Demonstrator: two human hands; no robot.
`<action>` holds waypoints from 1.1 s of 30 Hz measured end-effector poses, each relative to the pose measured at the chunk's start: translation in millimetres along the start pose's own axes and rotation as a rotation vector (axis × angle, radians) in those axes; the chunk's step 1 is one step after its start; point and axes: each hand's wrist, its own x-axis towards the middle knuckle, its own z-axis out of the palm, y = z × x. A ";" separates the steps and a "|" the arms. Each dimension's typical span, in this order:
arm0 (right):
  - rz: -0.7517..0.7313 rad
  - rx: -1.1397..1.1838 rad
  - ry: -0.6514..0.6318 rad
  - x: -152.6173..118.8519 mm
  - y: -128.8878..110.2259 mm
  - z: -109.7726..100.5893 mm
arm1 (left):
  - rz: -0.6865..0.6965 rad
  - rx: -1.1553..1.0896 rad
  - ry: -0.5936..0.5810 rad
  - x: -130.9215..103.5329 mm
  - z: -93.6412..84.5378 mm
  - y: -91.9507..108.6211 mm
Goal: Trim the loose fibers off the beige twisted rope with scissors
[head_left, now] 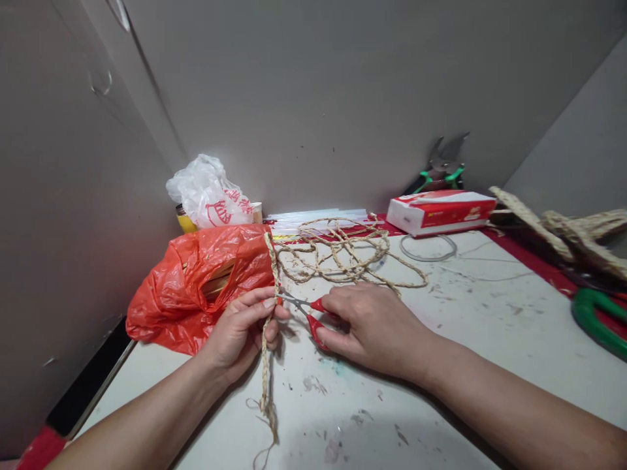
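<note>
Between thumb and fingers, my left hand (247, 323) pinches a braided straw cord (265, 369). Its frayed end hangs down toward the table's near side, and the upper part runs up past the orange bag. My right hand (372, 323) grips red-handled scissors (313, 326) by the finger loops. The scissor blades are parted and their tips reach the cord right beside my left fingertips. Behind my hands, a loose tangle of the same kind of braided cord (343, 254) lies on the table.
At left sits an orange plastic bag (171, 281) holding straw-like strips, with a white plastic bag (208, 192) behind. A red and white box (441, 212), pruning shears (443, 163) and clear sticks (318, 219) line the back. Green handles (597, 323) and thick braids (533, 225) lie right.
</note>
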 end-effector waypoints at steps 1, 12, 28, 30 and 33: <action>0.000 -0.006 0.001 0.1 0.0 0.0 | 0.000 0.001 0.002 -0.2 0.7 0.5; 0.009 -0.049 -0.019 -0.8 0.1 0.5 | -0.025 0.006 -0.011 -2.0 -0.7 2.2; 0.023 -0.029 -0.009 -1.0 -0.3 -1.3 | -0.022 0.010 -0.009 -1.6 -2.6 2.5; 0.010 -0.032 -0.015 -0.9 -0.7 -1.5 | -0.021 0.005 -0.016 -1.5 -2.8 2.5; 0.006 -0.044 -0.015 -0.7 -0.7 -2.0 | -0.022 0.001 -0.020 -1.0 -2.4 2.9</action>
